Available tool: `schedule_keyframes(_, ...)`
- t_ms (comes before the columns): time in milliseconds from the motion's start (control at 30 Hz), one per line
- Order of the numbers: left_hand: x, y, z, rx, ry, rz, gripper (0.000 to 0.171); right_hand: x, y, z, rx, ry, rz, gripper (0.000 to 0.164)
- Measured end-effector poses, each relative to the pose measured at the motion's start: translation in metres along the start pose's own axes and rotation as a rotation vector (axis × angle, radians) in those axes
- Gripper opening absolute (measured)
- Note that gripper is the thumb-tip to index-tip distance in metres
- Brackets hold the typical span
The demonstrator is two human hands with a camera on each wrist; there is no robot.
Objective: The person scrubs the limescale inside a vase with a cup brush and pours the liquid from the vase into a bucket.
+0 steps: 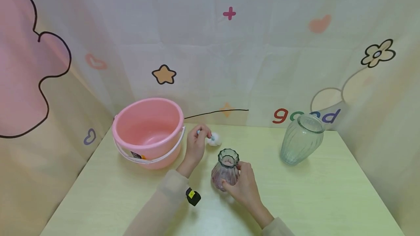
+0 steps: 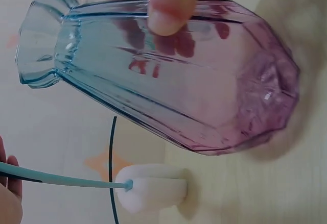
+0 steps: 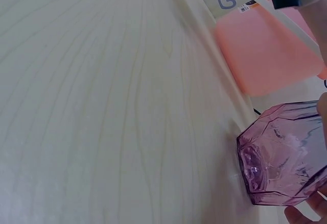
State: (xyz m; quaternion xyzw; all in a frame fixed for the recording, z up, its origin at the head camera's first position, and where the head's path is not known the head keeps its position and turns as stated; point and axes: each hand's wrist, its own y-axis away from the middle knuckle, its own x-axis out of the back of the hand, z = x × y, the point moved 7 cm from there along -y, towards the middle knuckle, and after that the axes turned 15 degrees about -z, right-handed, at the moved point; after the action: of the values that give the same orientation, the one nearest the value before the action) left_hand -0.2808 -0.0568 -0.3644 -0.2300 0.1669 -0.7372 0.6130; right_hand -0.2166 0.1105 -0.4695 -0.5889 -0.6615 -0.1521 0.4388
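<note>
My left hand [image 1: 195,145] pinches the thin light-blue handle [image 2: 66,179] of a cleaning brush. The brush's white sponge head [image 1: 214,139] is to the right of that hand, low over the table; in the left wrist view it shows as a rounded white block. My right hand [image 1: 244,185] holds a faceted glass vase [image 1: 224,174] from its right side, thumb in front and fingers behind. The vase has a blue-green flared neck and a purple base, its mouth facing up. In the right wrist view, the vase's purple lower part [image 3: 278,157] shows, and its neck is out of frame.
A pink bucket [image 1: 149,146] with a white handle stands on the left of the table. To the right, a larger clear green ribbed vase [image 1: 300,143] stands near the back. A printed curtain [image 1: 203,46] hangs behind the pale table [image 1: 315,199].
</note>
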Motion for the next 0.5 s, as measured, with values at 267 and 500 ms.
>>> schedule_keyframes(267,0.007,0.021,-0.007,0.126,-0.26,-0.019,0.021,0.001,0.001,-0.003,0.066,0.033,0.056,0.063)
schedule_keyframes(500,0.008,0.04,0.001,0.019,-0.403,-0.135,0.013,0.002,0.001,-0.003,0.004,-0.007,-0.003,0.063)
